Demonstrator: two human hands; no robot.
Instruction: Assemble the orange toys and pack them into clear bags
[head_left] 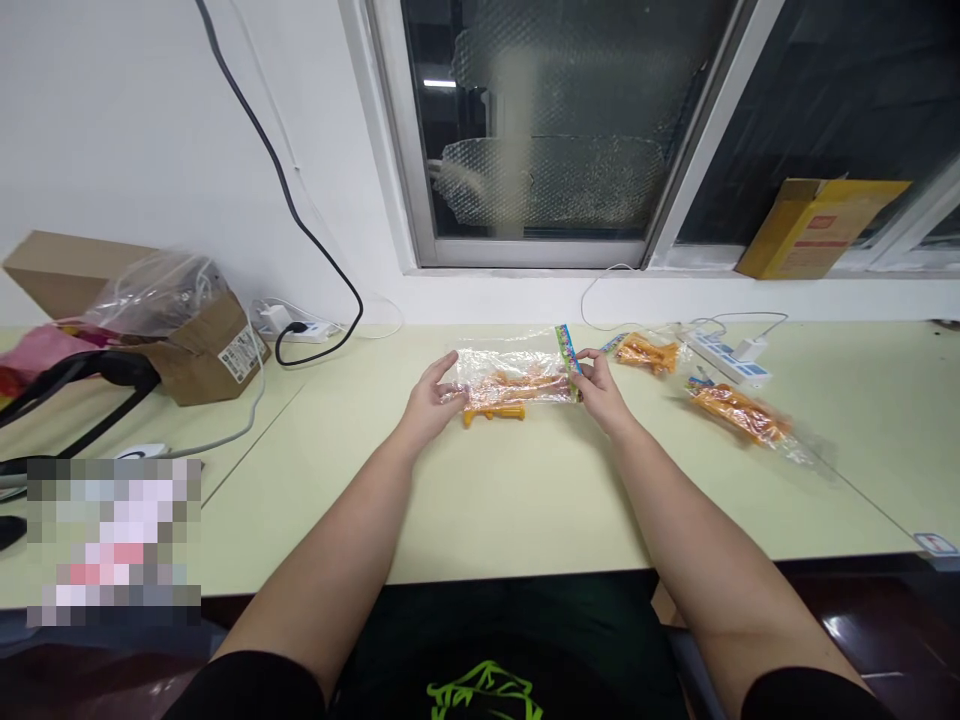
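A clear plastic bag (510, 365) with orange plastic pieces in it is stretched between my two hands, above the table. My left hand (433, 402) pinches its left end. On the other side, my right hand (598, 390) grips the edge by the colourful printed header strip (568, 350). Just below the bag, a loose orange toy part (495, 413) lies on the table; its upper side is partly covered by the bag. Two more bagged orange toys, one nearer the wall (646, 353) and one closer to me (742, 412), rest to the right of my right hand.
White power strips stand by the wall at right (727, 357) and left (322, 330). An open cardboard box (199, 350) with plastic wrapping and a black-framed object (82, 400) are at left. A yellow mailer (821, 230) leans on the windowsill. A black cable (281, 175) hangs down the wall.
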